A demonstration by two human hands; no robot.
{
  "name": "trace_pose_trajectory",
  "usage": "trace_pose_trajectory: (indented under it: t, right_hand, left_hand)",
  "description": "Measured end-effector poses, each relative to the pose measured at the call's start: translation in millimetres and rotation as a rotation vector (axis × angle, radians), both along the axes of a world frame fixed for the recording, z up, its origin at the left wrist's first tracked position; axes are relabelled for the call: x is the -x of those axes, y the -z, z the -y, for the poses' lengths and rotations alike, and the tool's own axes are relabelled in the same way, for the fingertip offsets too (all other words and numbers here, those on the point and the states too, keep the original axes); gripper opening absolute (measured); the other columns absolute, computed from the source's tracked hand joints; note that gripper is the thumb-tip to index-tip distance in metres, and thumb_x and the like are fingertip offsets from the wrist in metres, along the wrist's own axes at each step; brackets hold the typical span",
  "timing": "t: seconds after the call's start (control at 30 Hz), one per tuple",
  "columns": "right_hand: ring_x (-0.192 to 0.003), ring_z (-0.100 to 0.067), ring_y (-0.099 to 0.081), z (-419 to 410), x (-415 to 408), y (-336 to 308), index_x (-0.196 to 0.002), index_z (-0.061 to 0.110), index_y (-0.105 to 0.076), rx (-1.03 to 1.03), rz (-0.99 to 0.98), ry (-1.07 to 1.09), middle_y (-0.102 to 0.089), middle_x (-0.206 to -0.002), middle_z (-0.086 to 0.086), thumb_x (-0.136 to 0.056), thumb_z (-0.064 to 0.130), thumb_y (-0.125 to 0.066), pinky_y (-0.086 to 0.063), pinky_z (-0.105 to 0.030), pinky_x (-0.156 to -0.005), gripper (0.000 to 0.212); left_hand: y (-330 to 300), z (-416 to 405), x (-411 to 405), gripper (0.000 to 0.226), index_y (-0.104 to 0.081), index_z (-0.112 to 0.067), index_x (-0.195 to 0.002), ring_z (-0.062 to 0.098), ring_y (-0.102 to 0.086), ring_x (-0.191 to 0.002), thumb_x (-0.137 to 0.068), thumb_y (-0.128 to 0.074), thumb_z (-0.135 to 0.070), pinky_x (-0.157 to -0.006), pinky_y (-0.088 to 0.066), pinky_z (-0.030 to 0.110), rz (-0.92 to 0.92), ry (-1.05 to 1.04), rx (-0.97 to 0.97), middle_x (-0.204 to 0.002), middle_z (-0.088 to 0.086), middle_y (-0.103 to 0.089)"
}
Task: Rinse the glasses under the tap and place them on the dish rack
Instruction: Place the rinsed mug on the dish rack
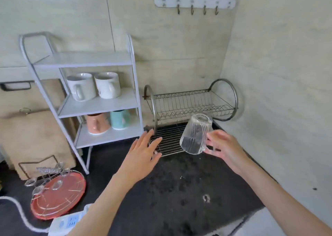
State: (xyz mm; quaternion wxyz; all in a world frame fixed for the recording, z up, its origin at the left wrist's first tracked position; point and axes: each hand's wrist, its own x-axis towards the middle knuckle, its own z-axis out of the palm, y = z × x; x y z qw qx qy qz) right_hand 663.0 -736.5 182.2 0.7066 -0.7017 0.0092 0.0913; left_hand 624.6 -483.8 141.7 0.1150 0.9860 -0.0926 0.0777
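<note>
My right hand (226, 148) grips the handle of a clear ribbed glass mug (195, 134), which is tilted with its base up and its mouth down toward me. It hangs just over the lower wire shelf of the steel dish rack (194, 101) in the back right corner. My left hand (143, 150) is flat with fingers spread, its fingertips touching the left front edge of the rack's lower shelf. Both rack tiers hold nothing. No tap is in view.
A white three-tier shelf (100, 104) left of the rack holds two white mugs (93, 86), a pink mug and a teal mug. A red tray (59, 196) with clear glass pieces and a power strip (70, 221) lie front left on the dark counter (179, 191).
</note>
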Motion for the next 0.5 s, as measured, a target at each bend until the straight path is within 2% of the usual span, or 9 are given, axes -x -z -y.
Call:
trace_pose_trajectory:
  t: [0.1,0.23,0.3,0.37,0.4,0.5]
  right_hand:
    - [-0.107,-0.025,-0.061,-11.3,-69.7,-15.1,-0.094,0.006,-0.061,-0.024,0.046,0.004,-0.063,-0.113,-0.011,-0.089,0.018,-0.061,-0.053,-0.043,-0.089,0.014]
    - [-0.105,-0.022,-0.060,-36.1,-150.3,-23.1,-0.099,0.005,-0.059,0.050,0.103,-0.051,-0.061,-0.112,-0.010,-0.090,0.022,-0.060,-0.052,-0.043,-0.092,0.019]
    - [-0.103,-0.023,-0.060,-49.8,-182.9,-19.7,-0.098,0.007,-0.059,0.095,0.103,-0.093,-0.059,-0.113,-0.013,-0.090,0.023,-0.059,-0.052,-0.042,-0.092,0.018]
    - [-0.102,-0.022,-0.060,-65.3,-210.8,-14.3,-0.095,0.010,-0.058,0.115,0.095,-0.134,-0.059,-0.112,-0.012,-0.091,0.023,-0.058,-0.052,-0.039,-0.091,0.014]
    - [-0.102,-0.022,-0.060,-73.1,-223.0,-10.7,-0.094,0.012,-0.058,0.123,0.089,-0.155,-0.060,-0.110,-0.012,-0.091,0.023,-0.057,-0.051,-0.037,-0.091,0.012]
    - [-0.097,-0.019,-0.059,-92.3,-253.8,3.5,-0.090,0.016,-0.059,0.170,0.078,-0.242,-0.060,-0.109,-0.012,-0.091,0.023,-0.057,-0.051,-0.038,-0.091,0.008]
  left_hand:
    - [-12.4,-2.2,-60.5,0.053,-0.021,-0.024,-0.147,0.023,0.001,-0.146,-0.098,-0.038,-0.036,-0.119,-0.009,0.042,0.089,-0.022,0.011,-0.158,0.005,-0.002]
    - [-12.5,-3.8,-120.3,0.061,-0.007,-0.020,-0.150,0.023,0.006,-0.145,-0.098,-0.035,-0.039,-0.119,-0.005,0.041,0.050,-0.113,-0.034,-0.158,0.006,0.005]
    - [-9.8,-3.1,-136.2,0.068,-0.016,-0.013,-0.148,0.029,-0.013,-0.144,-0.093,-0.045,-0.040,-0.114,-0.023,0.047,0.071,-0.143,-0.099,-0.156,0.011,-0.013]
    - [-5.3,-3.6,-147.8,0.073,-0.031,-0.008,-0.141,0.033,-0.039,-0.133,-0.083,-0.060,-0.041,-0.098,-0.045,0.050,0.081,-0.175,-0.125,-0.146,0.016,-0.039]
    - [-2.1,-3.5,-152.0,0.071,-0.034,-0.007,-0.138,0.033,-0.044,-0.130,-0.082,-0.060,-0.041,-0.094,-0.048,0.050,0.106,-0.197,-0.116,-0.142,0.016,-0.044]
    - [0.8,-0.3,-154.2,0.060,-0.035,-0.009,-0.138,0.031,-0.044,-0.130,-0.088,-0.037,-0.042,-0.096,-0.047,0.050,0.158,-0.249,-0.139,-0.140,0.012,-0.047]
